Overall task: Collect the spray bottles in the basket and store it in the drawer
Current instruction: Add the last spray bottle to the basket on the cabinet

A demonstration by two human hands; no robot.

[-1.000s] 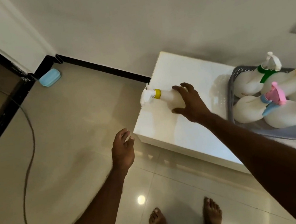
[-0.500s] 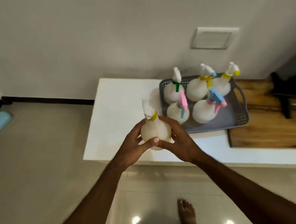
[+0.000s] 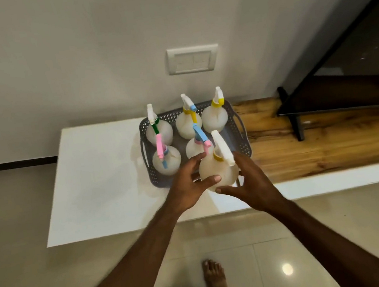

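A grey perforated basket (image 3: 239,127) stands on the white cabinet top (image 3: 97,179) and holds several round white spray bottles with coloured collars and triggers. A further spray bottle with a yellow collar (image 3: 218,170) is upright over the basket's front right corner. My left hand (image 3: 189,184) grips its left side and my right hand (image 3: 249,183) cups its right and lower side. Whether this bottle rests on the basket floor is hidden by my hands.
A wooden shelf top (image 3: 316,141) adjoins the basket on the right, with a dark stand (image 3: 296,119) on it. A switch plate (image 3: 191,58) is on the wall behind. Glossy floor tiles and my bare foot (image 3: 216,282) lie below.
The yellow-collared bottle went from lying at the cabinet's left edge under my right hand to being held upright in both hands, then rightward to the basket's front right corner.
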